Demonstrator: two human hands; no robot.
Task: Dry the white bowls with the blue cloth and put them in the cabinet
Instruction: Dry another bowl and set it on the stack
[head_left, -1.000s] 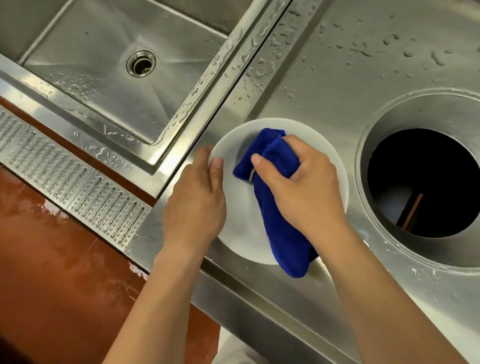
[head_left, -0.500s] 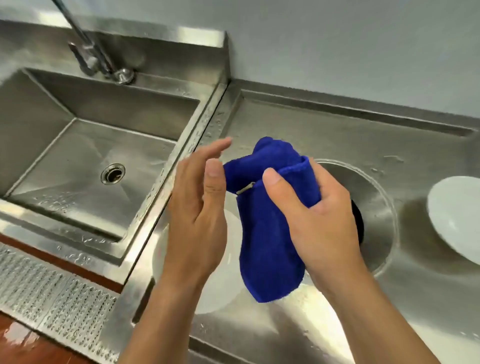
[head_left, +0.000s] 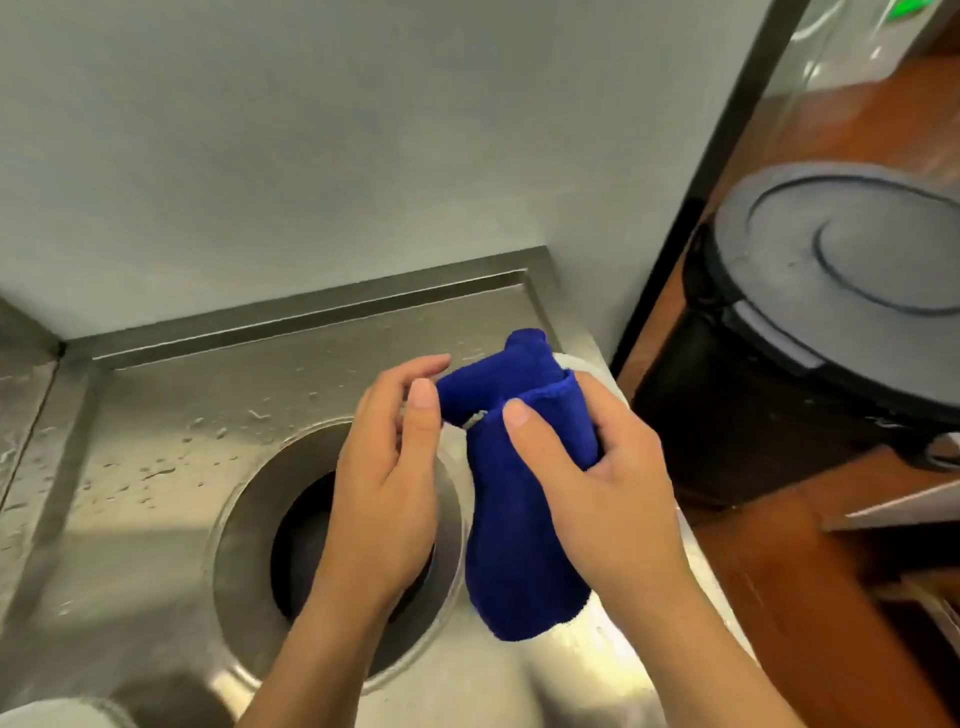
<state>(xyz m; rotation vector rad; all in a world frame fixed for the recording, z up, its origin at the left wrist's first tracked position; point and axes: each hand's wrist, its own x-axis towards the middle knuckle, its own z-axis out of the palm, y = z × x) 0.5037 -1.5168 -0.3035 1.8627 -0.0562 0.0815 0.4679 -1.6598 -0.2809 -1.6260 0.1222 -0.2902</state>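
The blue cloth (head_left: 519, 519) hangs folded above the wet steel counter (head_left: 171, 447), gripped in my right hand (head_left: 597, 488). My left hand (head_left: 389, 478) is beside the cloth's upper left corner with its fingers apart, thumb and fingertips close to the fabric. Behind the cloth and my right hand a white bowl (head_left: 605, 382) rests on the counter near its right end, mostly hidden. The rim of another white bowl (head_left: 52, 714) shows at the bottom left corner.
A round hole (head_left: 291, 561) opens in the counter under my left hand. The grey wall stands behind. Past the counter's right edge a black bin with a grey lid (head_left: 831, 270) stands on the brown floor (head_left: 810, 597).
The view swung right, away from the sink. My right hand lifted the cloth off the first bowl and carried it over toward the right-hand bowl; my left hand let go of the first bowl.
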